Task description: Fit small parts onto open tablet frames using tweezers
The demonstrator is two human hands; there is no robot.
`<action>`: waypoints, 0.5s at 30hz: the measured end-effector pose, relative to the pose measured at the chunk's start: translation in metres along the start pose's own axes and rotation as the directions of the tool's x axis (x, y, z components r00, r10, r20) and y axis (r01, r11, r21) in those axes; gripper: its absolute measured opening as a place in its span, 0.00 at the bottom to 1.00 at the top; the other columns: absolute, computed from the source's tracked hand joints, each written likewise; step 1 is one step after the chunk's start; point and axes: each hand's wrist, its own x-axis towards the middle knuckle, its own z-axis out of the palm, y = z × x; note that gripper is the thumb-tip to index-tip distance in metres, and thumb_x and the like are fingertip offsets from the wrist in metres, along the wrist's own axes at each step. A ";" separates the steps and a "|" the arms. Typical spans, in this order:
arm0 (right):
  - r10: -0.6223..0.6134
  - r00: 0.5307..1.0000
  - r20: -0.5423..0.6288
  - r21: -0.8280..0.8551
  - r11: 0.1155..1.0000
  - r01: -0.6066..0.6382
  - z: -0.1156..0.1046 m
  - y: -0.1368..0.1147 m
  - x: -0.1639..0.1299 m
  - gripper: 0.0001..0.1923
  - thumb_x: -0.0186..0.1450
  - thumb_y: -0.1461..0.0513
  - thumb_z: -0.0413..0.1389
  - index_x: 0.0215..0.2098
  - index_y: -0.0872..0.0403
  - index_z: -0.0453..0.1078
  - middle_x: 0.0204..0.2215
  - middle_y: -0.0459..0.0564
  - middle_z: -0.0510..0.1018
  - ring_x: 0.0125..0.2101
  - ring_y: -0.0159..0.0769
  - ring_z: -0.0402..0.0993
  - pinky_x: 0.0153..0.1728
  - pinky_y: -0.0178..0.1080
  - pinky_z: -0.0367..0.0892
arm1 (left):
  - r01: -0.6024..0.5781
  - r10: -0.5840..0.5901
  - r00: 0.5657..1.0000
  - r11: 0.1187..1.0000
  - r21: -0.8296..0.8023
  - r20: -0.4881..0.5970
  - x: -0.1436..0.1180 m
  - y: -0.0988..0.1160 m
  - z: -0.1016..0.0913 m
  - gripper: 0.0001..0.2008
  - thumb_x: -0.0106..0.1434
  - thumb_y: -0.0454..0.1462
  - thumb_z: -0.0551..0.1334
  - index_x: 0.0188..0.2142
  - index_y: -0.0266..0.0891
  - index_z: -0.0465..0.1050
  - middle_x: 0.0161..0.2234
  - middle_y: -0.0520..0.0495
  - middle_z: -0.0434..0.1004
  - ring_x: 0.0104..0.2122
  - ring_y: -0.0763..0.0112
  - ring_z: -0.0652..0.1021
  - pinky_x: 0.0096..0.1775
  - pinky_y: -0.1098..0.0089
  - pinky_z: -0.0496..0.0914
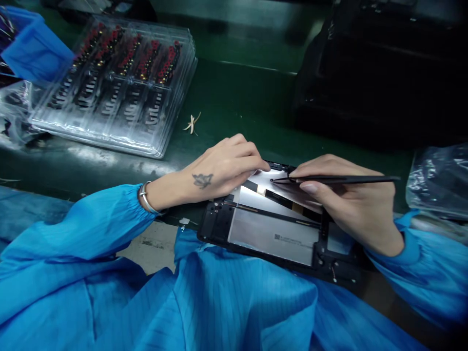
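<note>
An opened tablet-like device (270, 234) with a black frame and silver inner panel lies at the near edge of the green bench. My left hand (223, 168) rests on its far left corner, fingertips pressing down on the panel. My right hand (351, 204) holds black tweezers (336, 180) pointing left, their tips touching the panel just beside my left fingertips. A thin black strip (278, 215) crosses the panel. Both arms wear blue sleeves, and a metal bangle sits on my left wrist.
A stack of clear plastic trays (117, 83) with red and black small parts stands at the far left. A blue bin (32, 46) sits behind it. A black box (383, 73) fills the far right, with a plastic bag (438, 180) at the right edge. A scrap (192, 123) lies mid-bench.
</note>
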 end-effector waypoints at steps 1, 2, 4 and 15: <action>0.001 1.000 0.003 -0.005 1.000 -0.001 0.000 0.000 0.000 0.03 0.68 0.62 0.66 0.41 0.49 0.82 0.36 0.46 0.84 0.37 0.35 0.81 0.35 0.37 0.74 | -0.008 0.008 1.000 1.000 -0.002 0.005 0.000 0.000 0.000 0.13 0.78 0.33 0.55 0.53 0.36 0.77 0.47 0.42 0.80 0.45 0.65 0.74 0.46 0.66 0.71; 0.002 1.000 0.007 -0.011 1.000 -0.002 0.001 -0.001 0.000 0.03 0.68 0.62 0.66 0.41 0.49 0.82 0.36 0.46 0.84 0.37 0.35 0.81 0.36 0.37 0.74 | -0.013 0.013 1.000 1.000 -0.003 0.009 0.000 -0.001 0.001 0.13 0.78 0.33 0.55 0.53 0.35 0.77 0.47 0.42 0.80 0.45 0.64 0.74 0.46 0.65 0.71; 0.002 1.000 0.021 -0.018 1.000 -0.002 0.002 -0.002 0.000 0.03 0.68 0.63 0.66 0.41 0.49 0.82 0.37 0.46 0.84 0.37 0.34 0.81 0.37 0.36 0.74 | -0.016 0.016 1.000 1.000 -0.011 0.019 -0.001 -0.002 0.002 0.13 0.77 0.32 0.54 0.53 0.35 0.76 0.47 0.42 0.80 0.46 0.64 0.74 0.47 0.65 0.71; 0.226 0.932 -0.282 0.122 0.972 -0.199 -0.014 0.015 0.007 0.07 0.71 0.57 0.64 0.37 0.50 0.83 0.33 0.46 0.83 0.33 0.37 0.83 0.35 0.41 0.80 | -0.032 0.046 0.998 0.944 -0.328 0.035 0.008 0.023 0.002 0.12 0.77 0.33 0.55 0.49 0.36 0.78 0.48 0.42 0.82 0.49 0.64 0.79 0.50 0.64 0.74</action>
